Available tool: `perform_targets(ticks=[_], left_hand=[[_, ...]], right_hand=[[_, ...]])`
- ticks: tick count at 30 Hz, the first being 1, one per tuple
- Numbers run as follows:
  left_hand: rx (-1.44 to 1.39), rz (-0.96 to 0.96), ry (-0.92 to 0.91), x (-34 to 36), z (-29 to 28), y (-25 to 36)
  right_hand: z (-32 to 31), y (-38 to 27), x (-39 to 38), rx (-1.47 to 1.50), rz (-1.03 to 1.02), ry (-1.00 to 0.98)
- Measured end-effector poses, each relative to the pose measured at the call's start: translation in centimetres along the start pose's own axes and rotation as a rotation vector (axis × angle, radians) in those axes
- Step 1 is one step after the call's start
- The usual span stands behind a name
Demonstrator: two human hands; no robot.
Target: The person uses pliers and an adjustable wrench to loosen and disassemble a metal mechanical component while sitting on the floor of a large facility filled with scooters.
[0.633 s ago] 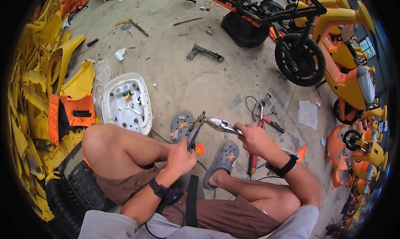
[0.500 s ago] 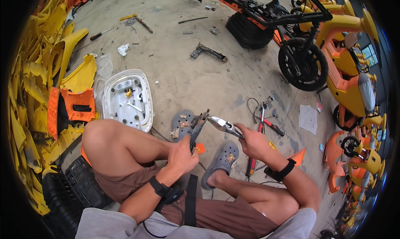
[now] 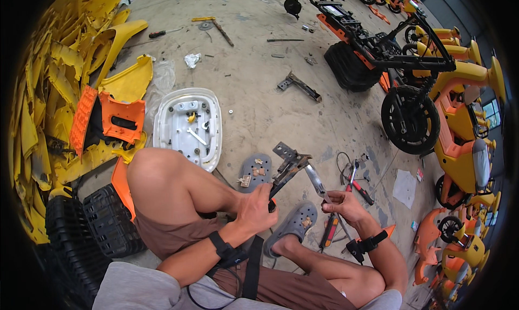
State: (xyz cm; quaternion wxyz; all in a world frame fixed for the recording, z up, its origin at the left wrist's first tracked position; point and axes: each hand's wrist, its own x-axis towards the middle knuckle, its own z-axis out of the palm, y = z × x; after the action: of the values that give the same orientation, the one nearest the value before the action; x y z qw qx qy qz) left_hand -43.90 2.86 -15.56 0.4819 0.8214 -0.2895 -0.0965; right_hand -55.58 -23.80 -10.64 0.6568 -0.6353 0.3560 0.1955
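Observation:
My left hand (image 3: 256,207) is closed around the lower end of a dark, worn metal bracket (image 3: 291,163), which has a plate with holes at its top. In my right hand (image 3: 346,206) is a silver metal hand tool (image 3: 315,180); its exact kind cannot be made out. The tool's far end meets the bracket's right side, though I cannot tell whether it grips it. Both things are held up above my grey clogs (image 3: 292,230), between my knees.
A white tray (image 3: 217,131) with a wrench (image 3: 196,136) and small parts lies left. Red-handled pliers (image 3: 361,191) lie right. Another metal bracket (image 3: 300,86) is ahead. Yellow panels (image 3: 48,93) pile up far left; a stripped scooter frame (image 3: 378,45) and yellow scooters (image 3: 459,120) stand right.
My left hand has turned the bracket so its holed plate shows. My right hand has moved lower, and the silver tool now points more steeply up. The view has shifted left.

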Motion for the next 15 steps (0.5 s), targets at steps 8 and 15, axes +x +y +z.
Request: perform_targets(ticks=[8, 15], left_hand=[[-0.101, 0.038, -0.002, -0.1, -0.2, 0.6], [-0.167, 0.058, 0.016, -0.1, -0.5, 0.5]], right_hand=[[0.9, -0.7, 0.0, -0.280, -0.048, -0.064], [2.1, -3.4, -1.6, -0.487, -0.093, -0.029]])
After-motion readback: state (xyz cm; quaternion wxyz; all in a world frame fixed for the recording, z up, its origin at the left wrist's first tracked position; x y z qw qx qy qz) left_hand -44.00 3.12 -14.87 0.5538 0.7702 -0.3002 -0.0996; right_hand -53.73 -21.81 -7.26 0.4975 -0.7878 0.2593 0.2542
